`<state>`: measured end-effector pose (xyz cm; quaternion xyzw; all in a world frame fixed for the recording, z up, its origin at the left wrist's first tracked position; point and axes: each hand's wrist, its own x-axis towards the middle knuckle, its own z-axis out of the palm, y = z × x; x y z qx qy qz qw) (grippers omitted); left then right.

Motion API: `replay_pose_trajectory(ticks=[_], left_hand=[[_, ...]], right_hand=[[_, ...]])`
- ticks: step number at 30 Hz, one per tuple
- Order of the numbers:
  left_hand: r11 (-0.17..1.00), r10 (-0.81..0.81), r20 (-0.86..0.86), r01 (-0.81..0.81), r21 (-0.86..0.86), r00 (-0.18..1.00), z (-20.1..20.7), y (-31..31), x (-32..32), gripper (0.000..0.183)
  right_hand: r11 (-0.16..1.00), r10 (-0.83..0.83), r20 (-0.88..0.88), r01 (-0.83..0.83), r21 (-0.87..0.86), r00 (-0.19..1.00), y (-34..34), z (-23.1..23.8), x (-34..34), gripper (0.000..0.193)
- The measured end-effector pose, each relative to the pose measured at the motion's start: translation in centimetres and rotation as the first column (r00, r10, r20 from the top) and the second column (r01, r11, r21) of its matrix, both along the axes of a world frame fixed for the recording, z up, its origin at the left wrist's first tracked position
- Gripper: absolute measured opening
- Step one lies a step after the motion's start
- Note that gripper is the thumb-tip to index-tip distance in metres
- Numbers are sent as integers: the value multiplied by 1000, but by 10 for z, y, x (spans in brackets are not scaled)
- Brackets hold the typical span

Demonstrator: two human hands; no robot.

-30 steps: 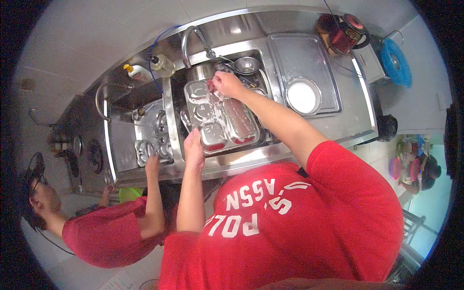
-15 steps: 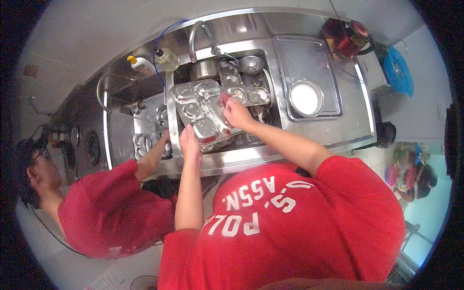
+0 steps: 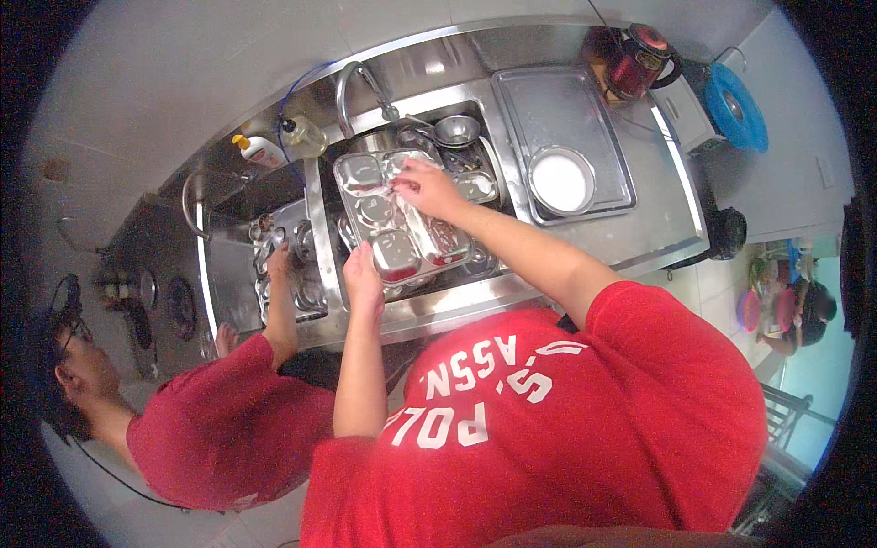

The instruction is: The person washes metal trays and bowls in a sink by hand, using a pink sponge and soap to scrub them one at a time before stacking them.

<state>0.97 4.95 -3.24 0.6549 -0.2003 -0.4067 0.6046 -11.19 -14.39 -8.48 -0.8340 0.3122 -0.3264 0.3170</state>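
Observation:
A shiny metal compartment tray (image 3: 395,253), wet with suds, is held tilted over the right-hand sink basin. My left hand (image 3: 364,281) grips its near left edge, thumb on top. Across the tray's upper part lies my right hand (image 3: 429,192), its fingers bent in against the surface; whatever they may hold is hidden. Beneath and behind, another compartment tray (image 3: 477,187) and a metal ladle or small pan (image 3: 456,131) rest in the basin. A metal pot (image 3: 373,142) is partly covered by the held tray.
A curved faucet (image 3: 343,96) rises behind the basin, beside soap bottles (image 3: 304,137). On the right counter, a bowl of white liquid (image 3: 561,181) stands on a clear-sided tray (image 3: 521,96), near a red kettle (image 3: 638,62). At left, a co-worker (image 3: 228,429) reaches into the other basin (image 3: 228,247).
My right hand has slid up and left across the tray, its fingers now bent near the top. The co-worker's hand has moved left and farther into the other basin. The view has shifted slightly.

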Motion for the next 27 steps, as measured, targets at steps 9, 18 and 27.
replay_pose_trajectory(ticks=[9, 18, 27], left_hand=[[989, 54, -226, -83, -122, 973, -29, 3, 18, 37], [971, 197, -414, -235, -42, 889, -39, -11, 13, 32], [963, 257, -357, -269, 15, 898, -66, -21, 5, 24]], right_hand=[[884, -182, 212, 65, 464, 960, -22, -39, -21, 33], [978, 170, 45, -174, 117, 984, 62, 14, -54, 21], [935, 325, -152, -341, -96, 934, 105, -3, 1, 49]])
